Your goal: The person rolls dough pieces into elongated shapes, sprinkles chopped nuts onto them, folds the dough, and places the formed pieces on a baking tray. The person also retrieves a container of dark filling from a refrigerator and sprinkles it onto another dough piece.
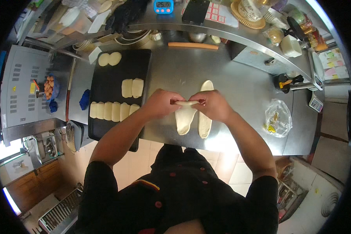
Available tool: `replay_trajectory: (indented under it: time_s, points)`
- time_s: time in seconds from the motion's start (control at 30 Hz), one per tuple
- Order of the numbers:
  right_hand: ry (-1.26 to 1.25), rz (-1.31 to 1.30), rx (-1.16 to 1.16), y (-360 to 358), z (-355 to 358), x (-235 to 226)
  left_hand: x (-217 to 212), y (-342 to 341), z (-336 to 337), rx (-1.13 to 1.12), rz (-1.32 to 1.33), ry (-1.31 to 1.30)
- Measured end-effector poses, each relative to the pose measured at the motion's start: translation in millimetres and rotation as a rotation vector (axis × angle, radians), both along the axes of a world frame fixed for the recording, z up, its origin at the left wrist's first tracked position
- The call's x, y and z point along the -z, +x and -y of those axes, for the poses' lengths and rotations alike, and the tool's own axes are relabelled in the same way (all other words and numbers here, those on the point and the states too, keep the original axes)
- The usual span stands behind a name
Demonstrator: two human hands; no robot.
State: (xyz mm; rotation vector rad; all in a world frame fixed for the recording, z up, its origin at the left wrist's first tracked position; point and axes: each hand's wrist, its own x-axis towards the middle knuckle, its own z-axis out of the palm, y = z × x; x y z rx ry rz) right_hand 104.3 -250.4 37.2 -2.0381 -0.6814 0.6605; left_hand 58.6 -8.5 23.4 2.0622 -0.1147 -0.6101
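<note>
Both my hands pinch the far edge of a flat strip of dough [185, 120], which is folded or rolled over at that end. My left hand [163, 103] grips its left corner, and my right hand [210, 104] grips the right corner. The near end of the strip lies on the steel worktop [163, 134]. Just to its right rests a second long, flattened dough strip [205, 124], partly hidden under my right hand. On the left, a black baking tray [113, 84] carries several pale rolled dough pieces [112, 111] in groups.
At the back lies a wooden rolling pin [193, 45]. A clear plastic bag [279, 119] with something yellow sits on the right. Above the back edge runs a loaded shelf with a blue timer [163, 6]. A bowl of eggs [50, 87] stands far left.
</note>
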Motion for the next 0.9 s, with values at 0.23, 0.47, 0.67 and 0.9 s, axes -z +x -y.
replay_trajectory:
  time_s: [0.23, 0.47, 0.67, 0.9]
  points:
    - [0.053, 0.332, -0.045, -5, 0, -18, -37, -10, 6, -0.010, 0.151, 0.113]
    - [0.042, 0.676, 0.187, -20, -8, -10, -33, -11, 11, -0.066, 0.687, 0.224]
    - [-0.208, 0.642, 0.162, -72, -20, 141, 123, -52, 26, 0.022, 0.431, 0.588]
    - [-0.290, 0.408, 0.078, -147, -23, 216, 209, -134, 46, 0.022, 0.353, 0.577]
